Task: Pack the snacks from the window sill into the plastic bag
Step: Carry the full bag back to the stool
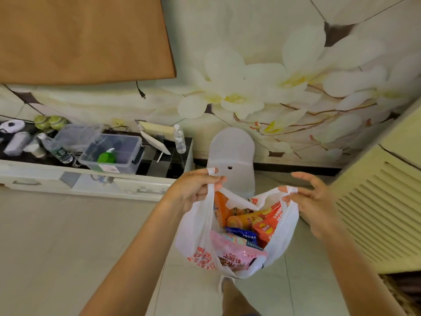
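head view: left hand [196, 190] and right hand [312, 204] each pinch a handle of the snack-filled bag [196, 226], held open.

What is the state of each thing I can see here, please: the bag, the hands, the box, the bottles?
plastic bag: open, held up by both handles, full of snack packets
left hand: fingers pinch left handle
right hand: fingers pinch right handle
clear storage box: lid off
water bottle: upright, capped
second water bottle: lying down
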`<state>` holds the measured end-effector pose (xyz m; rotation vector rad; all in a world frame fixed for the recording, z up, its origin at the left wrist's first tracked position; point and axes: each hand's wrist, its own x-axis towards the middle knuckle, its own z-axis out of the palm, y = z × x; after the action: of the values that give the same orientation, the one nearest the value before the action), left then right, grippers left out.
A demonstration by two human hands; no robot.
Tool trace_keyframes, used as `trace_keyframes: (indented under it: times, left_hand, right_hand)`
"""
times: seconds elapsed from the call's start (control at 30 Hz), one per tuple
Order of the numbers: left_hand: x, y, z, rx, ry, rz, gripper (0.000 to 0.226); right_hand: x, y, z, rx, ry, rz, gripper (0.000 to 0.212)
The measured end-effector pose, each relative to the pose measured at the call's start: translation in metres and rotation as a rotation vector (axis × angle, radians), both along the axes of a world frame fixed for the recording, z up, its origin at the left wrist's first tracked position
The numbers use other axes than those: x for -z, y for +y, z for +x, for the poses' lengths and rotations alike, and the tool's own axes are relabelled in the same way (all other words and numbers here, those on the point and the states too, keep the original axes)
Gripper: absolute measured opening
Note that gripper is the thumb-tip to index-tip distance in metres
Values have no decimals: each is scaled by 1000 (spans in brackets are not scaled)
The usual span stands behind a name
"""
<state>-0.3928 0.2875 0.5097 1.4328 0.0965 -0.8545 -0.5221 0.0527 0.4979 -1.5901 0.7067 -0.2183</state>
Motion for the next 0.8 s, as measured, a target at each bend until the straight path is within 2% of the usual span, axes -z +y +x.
trace_keyframes:
  times: [0.23, 0.43, 0.63, 0.8]
  left_hand:
    - [28, -49, 123, -14, 71, 101, 53]
    - [52, -82, 224, -45, 162, 95, 36]
    - [92, -112, 314, 3, 283, 80, 46]
    - [137, -139, 382, -29, 449, 126, 30]
  right_hand:
    - [34, -51, 126, -34, 62, -2, 49]
    - [46, -88, 230, -90, 120, 6, 40]
    - [72, -116, 316, -77, 221, 38, 38]
    - [113, -129, 381, -12, 326, 50, 38]
